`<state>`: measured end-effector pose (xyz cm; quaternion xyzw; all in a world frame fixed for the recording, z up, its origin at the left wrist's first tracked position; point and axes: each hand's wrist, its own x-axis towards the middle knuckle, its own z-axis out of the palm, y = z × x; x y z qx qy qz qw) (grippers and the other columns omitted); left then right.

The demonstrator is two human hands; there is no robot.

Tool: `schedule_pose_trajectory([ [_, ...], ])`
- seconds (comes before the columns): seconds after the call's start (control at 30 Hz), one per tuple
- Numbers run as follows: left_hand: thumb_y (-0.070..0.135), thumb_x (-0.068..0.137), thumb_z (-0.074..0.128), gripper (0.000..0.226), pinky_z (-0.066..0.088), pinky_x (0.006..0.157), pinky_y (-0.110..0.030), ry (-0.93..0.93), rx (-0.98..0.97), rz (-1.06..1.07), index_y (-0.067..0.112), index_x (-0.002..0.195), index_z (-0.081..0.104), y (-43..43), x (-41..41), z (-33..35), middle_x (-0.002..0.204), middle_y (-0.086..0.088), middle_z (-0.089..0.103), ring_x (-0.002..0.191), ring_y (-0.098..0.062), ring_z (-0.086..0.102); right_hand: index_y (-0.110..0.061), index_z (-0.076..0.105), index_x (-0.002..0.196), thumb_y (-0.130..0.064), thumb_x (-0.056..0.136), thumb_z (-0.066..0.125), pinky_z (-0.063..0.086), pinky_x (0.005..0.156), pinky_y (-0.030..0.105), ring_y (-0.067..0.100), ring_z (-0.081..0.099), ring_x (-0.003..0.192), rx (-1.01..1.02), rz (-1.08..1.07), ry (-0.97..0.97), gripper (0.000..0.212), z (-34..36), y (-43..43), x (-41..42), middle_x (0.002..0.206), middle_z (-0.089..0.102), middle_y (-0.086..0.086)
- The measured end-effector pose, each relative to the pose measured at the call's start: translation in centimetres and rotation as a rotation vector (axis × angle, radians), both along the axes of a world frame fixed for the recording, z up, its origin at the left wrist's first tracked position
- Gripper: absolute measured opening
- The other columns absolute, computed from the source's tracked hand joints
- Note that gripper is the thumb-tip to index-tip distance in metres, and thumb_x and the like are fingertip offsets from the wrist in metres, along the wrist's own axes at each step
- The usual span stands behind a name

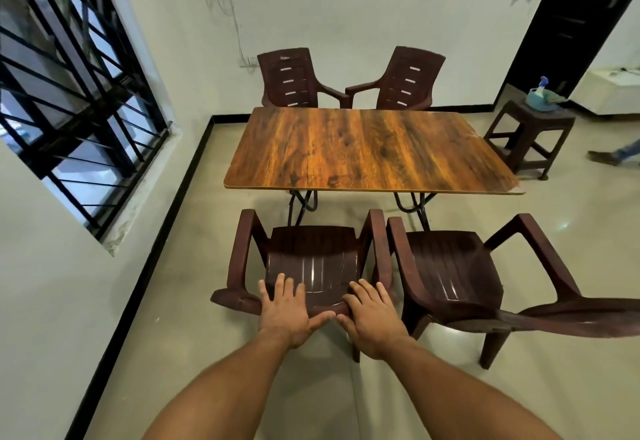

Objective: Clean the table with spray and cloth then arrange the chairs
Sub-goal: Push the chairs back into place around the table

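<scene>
Step in hand: chair arranging, judged. The tabletop [363,148] is bare. The spray [542,84] is parked in a basin on a stool [530,124] off the tabletop's far right corner, with what looks like the cloth [554,98] beside it, so the wiping is taken as done.

- Chair [311,259]: stood at the tabletop's near left, facing it, seat front short of the edge. It is gripped at the top of its backrest by both hands.
- Left hand [287,306], right hand [372,316]: fingers [280,282] draped over the backrest's top, thumbs laid along its rear rim.
- Second chair [450,266]: at the tabletop's near right, turned askew, untouched.
- Far chairs [289,79]: set at the tabletop's far side, angled toward each other.

Next move, judged: the held chair is to be pushed straight in toward the tabletop and kept square to its edge. The armrests sit close to the second chair's, so a snag is possible. That chair would then need squaring.
</scene>
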<state>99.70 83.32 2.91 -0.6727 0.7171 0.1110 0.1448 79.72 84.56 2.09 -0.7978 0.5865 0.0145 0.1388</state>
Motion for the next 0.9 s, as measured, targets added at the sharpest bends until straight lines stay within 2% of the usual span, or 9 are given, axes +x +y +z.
schedule_pose_trajectory([
  [0.1,0.091,0.082,0.012,0.103,-0.001,0.12,-0.062,0.077,-0.03,0.001,0.02,0.154,0.033,0.5,0.0,-0.6,0.159,-0.008,0.033,0.153,-0.028,0.017,-0.026,0.041,0.148,-0.06,0.101,0.027,-0.004,0.123,0.044,0.02,0.02,0.149,0.001,-0.013,0.009,0.059,0.1,0.0,0.1,0.157,0.035,-0.001],
  [0.17,0.086,0.086,0.014,0.089,0.011,0.121,-0.057,0.137,-0.04,-0.035,0.023,0.137,0.05,0.7,0.2,-0.7,0.142,-0.002,0.053,0.138,-0.022,0.041,-0.027,0.044,0.143,-0.058,0.102,0.029,0.004,0.123,0.044,0.019,0.035,0.14,-0.013,-0.013,0.02,0.054,0.4,-0.1,0.3,0.145,0.048,-0.004],
  [0.23,0.081,0.09,0.015,0.078,0.015,0.121,-0.053,0.17,-0.038,-0.048,0.025,0.123,0.058,0.8,0.5,-0.8,0.13,0.001,0.06,0.127,-0.018,0.049,-0.026,0.044,0.142,-0.056,0.102,0.029,0.003,0.123,0.045,0.019,0.035,0.14,-0.01,0.0,0.019,0.052,0.5,-0.2,0.3,0.144,0.049,-0.004],
  [0.3,0.078,0.093,0.016,0.074,0.014,0.121,-0.053,0.18,-0.072,-0.042,0.025,0.124,0.057,1.0,0.6,-0.8,0.13,0.002,0.059,0.127,-0.018,0.049,-0.026,0.04,0.147,-0.056,0.102,0.031,-0.003,0.124,0.048,0.018,0.02,0.149,0.017,0.02,0.004,0.055,0.6,-0.4,0.0,0.154,0.039,-0.003],
  [0.37,0.075,0.095,0.018,0.073,0.013,0.122,-0.054,0.19,-0.111,-0.043,0.024,0.133,0.053,1.1,0.2,-0.8,0.137,0.002,0.057,0.133,-0.018,0.046,-0.027,0.029,0.154,-0.059,0.101,0.03,-0.009,0.123,0.051,0.017,0.002,0.154,0.033,0.048,-0.004,0.062,1.0,-0.7,-0.4,0.164,0.021,-0.004],
  [0.47,0.073,0.096,0.018,0.074,0.015,0.123,-0.053,0.219,-0.131,-0.114,0.022,0.142,0.046,0.5,-1.8,-0.6,0.145,0.0,0.051,0.139,-0.019,0.04,-0.027,0.015,0.159,-0.064,0.1,0.027,-0.012,0.122,0.049,0.015,-0.009,0.153,0.0,0.039,-0.01,0.07,1.6,-1.1,-2.1,0.168,0.003,-0.004],
  [0.6,0.068,0.099,0.021,0.073,0.016,0.123,-0.053,0.248,-0.149,-0.236,0.019,0.151,0.037,-0.9,-6.3,-0.1,0.154,-0.004,0.042,0.146,-0.022,0.031,-0.027,0.012,0.159,-0.064,0.1,0.023,-0.013,0.122,0.046,0.013,-0.011,0.153,-0.017,-0.03,-0.017,0.071,1.9,-1.0,-6.5,0.168,-0.001,-0.004],
  [0.73,0.064,0.1,0.024,0.072,0.014,0.123,-0.053,0.269,-0.166,-0.371,0.017,0.152,0.037,-2.3,-13.2,0.9,0.155,-0.005,0.038,0.149,-0.023,0.025,-0.027,0.014,0.159,-0.063,0.101,0.021,-0.008,0.124,0.047,0.014,-0.009,0.153,-0.01,-0.123,0.008,0.069,2.2,-0.3,-13.3,0.168,0.001,-0.003],
  [0.9,0.064,0.098,0.025,0.07,0.019,0.121,-0.049,0.325,-0.229,-0.404,0.016,0.145,0.045,-3.1,-23.5,0.8,0.148,-0.004,0.047,0.143,-0.022,0.033,-0.024,0.018,0.159,-0.063,0.099,0.018,-0.006,0.124,0.047,0.015,-0.004,0.154,0.024,-0.229,0.064,0.071,1.5,0.6,-23.9,0.168,0.006,-0.001],
])
